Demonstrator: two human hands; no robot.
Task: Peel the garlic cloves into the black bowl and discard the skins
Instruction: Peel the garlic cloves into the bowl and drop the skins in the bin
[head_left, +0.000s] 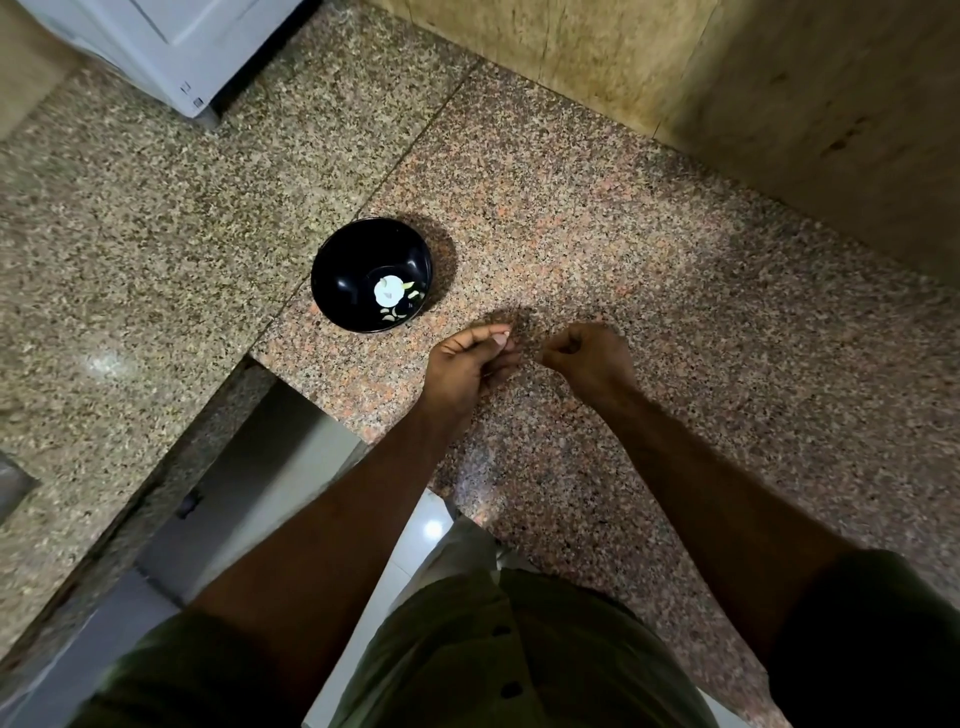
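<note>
The black bowl (332, 270) stands on the granite counter, left of and beyond my hands. A white garlic bulb (389, 292) and a few pale bits lie in its bottom. My left hand (467, 358) hovers just right of the bowl, fingers curled and thumb pressed to the fingertips, where something small and pale shows that looks like a garlic clove (500, 334). My right hand (589, 356) is a short gap to its right, curled into a loose fist. I cannot see anything in it.
The speckled granite counter (597, 234) runs in an L, with its front edge under my left forearm. A white appliance (171, 47) sits at the far left corner. A tan stone wall (779, 78) closes the back right.
</note>
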